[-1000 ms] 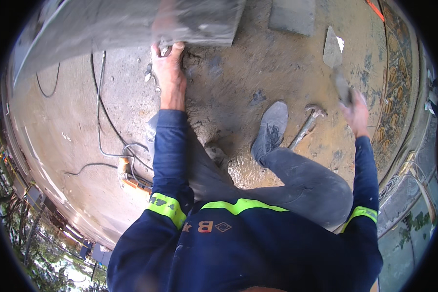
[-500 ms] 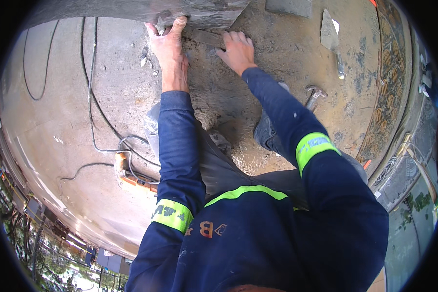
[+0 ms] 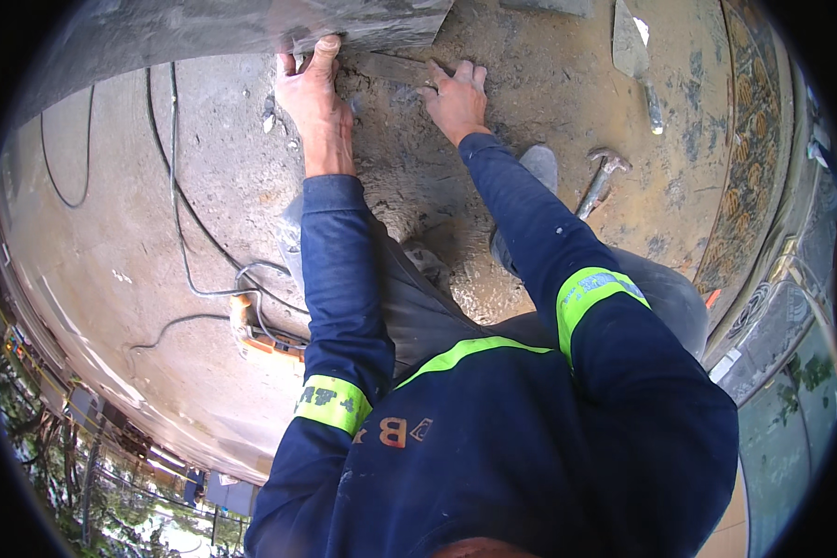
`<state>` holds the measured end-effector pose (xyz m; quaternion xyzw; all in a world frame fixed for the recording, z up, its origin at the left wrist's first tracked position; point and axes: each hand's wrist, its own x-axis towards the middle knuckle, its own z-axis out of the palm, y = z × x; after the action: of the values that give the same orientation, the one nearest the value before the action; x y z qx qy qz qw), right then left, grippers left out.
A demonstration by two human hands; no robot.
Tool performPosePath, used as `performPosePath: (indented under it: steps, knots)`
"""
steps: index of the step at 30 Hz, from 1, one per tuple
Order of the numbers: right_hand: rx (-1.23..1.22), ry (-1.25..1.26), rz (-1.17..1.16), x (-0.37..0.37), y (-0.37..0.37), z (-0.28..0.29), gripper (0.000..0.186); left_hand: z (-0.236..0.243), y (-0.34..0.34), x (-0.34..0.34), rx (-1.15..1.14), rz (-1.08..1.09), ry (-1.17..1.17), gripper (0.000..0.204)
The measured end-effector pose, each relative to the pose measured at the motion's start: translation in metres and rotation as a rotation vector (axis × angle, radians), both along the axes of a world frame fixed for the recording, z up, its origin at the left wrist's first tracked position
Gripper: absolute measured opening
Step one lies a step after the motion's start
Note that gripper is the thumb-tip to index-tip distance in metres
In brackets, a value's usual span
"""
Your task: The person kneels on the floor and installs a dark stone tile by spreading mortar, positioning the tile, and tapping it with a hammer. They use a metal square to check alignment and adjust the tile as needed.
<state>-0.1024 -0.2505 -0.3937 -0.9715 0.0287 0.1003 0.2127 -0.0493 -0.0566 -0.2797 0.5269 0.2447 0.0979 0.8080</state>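
Note:
A large grey slab (image 3: 205,23) spans the top left. My left hand (image 3: 312,107) is closed on its lower edge, thumb and fingers at the rim. Just to the right, my right hand (image 3: 454,102) has its bent fingers on a flat grey strip (image 3: 386,70) lying on the floor below the slab; it looks closed on the strip's end. Small broken bits (image 3: 268,119) lie left of my left hand. A pointed trowel (image 3: 631,46) lies at the upper right, and a claw hammer (image 3: 593,191) lies beside my shoe (image 3: 539,167).
Black cables (image 3: 181,205) loop over the dusty concrete floor (image 3: 121,232) at the left, beside an orange power tool (image 3: 260,335). Another grey tile (image 3: 544,7) lies at the top. A dark patterned board (image 3: 744,139) runs along the right. Trees show at the lower left.
My right hand has let go of the trowel, now lying on the floor, and moved left onto the grey strip. The slab has shifted up in the picture; my left hand stays on it.

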Motion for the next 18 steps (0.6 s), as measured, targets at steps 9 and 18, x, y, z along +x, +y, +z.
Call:
performPosePath:
  steps: [9, 18]
  knots:
    - [-0.021, -0.087, 0.063, 0.005, -0.001, -0.007, 0.050, 0.009, -0.006, -0.005, 0.005, 0.000, 0.079, 0.078]
    - [-0.023, 0.030, 0.072, 0.018, 0.008, 0.031, 0.060, 0.024, -0.003, 0.005, 0.010, 0.012, -0.011, 0.084]
